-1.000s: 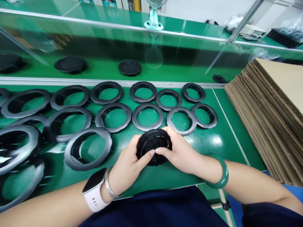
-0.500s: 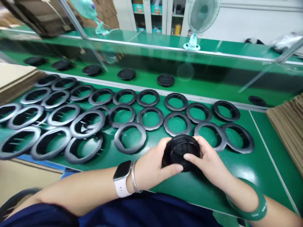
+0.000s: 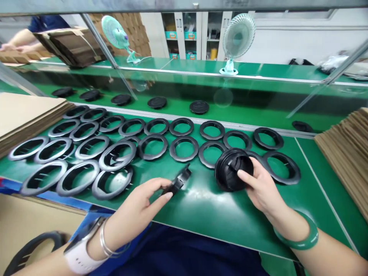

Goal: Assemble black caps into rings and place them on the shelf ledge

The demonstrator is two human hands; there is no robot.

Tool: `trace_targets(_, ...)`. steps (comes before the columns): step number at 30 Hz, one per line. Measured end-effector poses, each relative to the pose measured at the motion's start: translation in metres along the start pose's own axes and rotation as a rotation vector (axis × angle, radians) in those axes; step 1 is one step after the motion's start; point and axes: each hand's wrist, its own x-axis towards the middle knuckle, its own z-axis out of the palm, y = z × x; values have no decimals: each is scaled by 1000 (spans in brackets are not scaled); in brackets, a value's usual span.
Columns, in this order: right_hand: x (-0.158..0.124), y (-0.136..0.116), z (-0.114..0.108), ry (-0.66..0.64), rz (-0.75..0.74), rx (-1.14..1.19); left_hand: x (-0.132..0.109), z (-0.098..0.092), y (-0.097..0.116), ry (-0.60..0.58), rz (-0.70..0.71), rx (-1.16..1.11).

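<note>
My left hand (image 3: 146,205) pinches a black ring (image 3: 181,179) between thumb and fingers. The ring is tilted nearly edge-on above the green tabletop, so its opening is hidden. In my right hand (image 3: 261,188) is a round black plastic part (image 3: 234,170) with a ridged rim, its hollow side with inner ribs turned towards me. My thumb presses on its inside while the other fingers are mostly hidden behind it. A gap separates the two parts. Behind the round part, a black ring (image 3: 281,167) lies on the table, and another one is partly covered by my right hand.
Several black rings (image 3: 184,148) lie in rows on the green table (image 3: 195,214). Round black discs (image 3: 199,107) sit on the strip behind. Cardboard stacks (image 3: 347,145) flank both sides. Two fans (image 3: 238,38) stand on the shelf. A person's arms (image 3: 23,40) show at far left.
My hands have parted. My left hand has let go of the round part, moved left and taken up a black ring from the front row. My right hand keeps the round part, now slightly higher.
</note>
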Motion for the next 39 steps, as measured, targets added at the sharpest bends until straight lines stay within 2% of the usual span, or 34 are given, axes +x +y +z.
trace_targets(4,7,-16,-8,121,-77,144,21,14,34,-233,-220,-743)
trace_targets(7,15,-23,-17,185,-110,225,46,33,46,-328,-325,-968)
trace_targets(11,26,-26,-27,212,-137,284,74,58,52,-404,-365,-1047)
trace_targets(15,33,-26,-35,215,-52,361,87,77,47,-515,-360,-1051)
trace_targets(22,35,-24,-36,283,99,341,92,93,24,-683,-183,-932)
trace_targets(25,68,-34,-33,242,43,95,95,93,20,-750,-127,-874)
trace_targets(27,108,-47,-31,246,-31,-120,96,92,18,-787,-108,-832)
trace_targets(31,196,-72,-29,321,-193,-407,97,94,12,-814,-62,-823)
trace_targets(33,226,-75,-26,313,-269,-567,98,95,9,-817,-34,-837)
trace_targets(35,242,-70,-22,259,-291,-723,98,97,6,-814,-23,-829)
trace_targets(39,252,-57,-26,142,-256,-984,98,98,2,-805,-42,-757)
